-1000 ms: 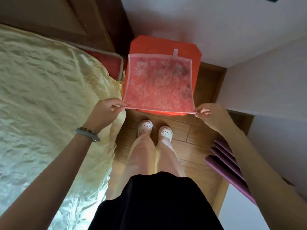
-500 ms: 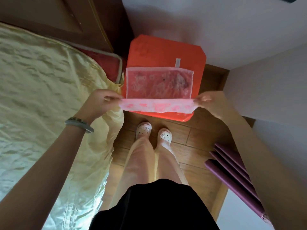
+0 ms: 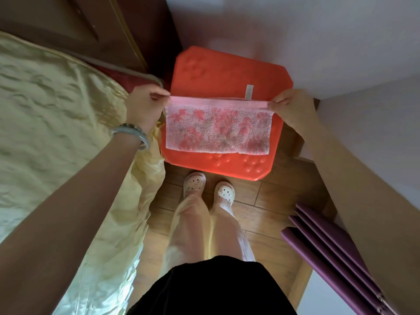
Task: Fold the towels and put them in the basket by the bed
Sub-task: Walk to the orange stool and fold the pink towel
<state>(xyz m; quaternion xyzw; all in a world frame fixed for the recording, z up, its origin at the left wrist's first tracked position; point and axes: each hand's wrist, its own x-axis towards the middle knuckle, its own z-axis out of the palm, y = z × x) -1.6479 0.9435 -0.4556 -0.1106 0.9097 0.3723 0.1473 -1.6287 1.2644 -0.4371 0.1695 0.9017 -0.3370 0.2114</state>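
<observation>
A small pink towel (image 3: 218, 130) with a red flower pattern lies folded in half on a flat orange-red surface (image 3: 227, 73) on the floor. Its white loop tag (image 3: 249, 92) sticks out past the far edge. My left hand (image 3: 145, 108) pinches the towel's far left corner, and my right hand (image 3: 293, 108) pinches the far right corner. Both hands hold the doubled far edge stretched straight between them. No basket shows in this view.
The bed with a pale yellow cover (image 3: 56, 144) fills the left side, with a dark wooden headboard (image 3: 91, 23) behind it. My feet in white clogs (image 3: 209, 189) stand on the wooden floor. Purple folded panels (image 3: 329, 251) lean at the right. White walls close in at the far right.
Both hands carried the towel's near edge up and away over the far half, so the towel went from spread flat to folded in half, with the hands now at the far edge.
</observation>
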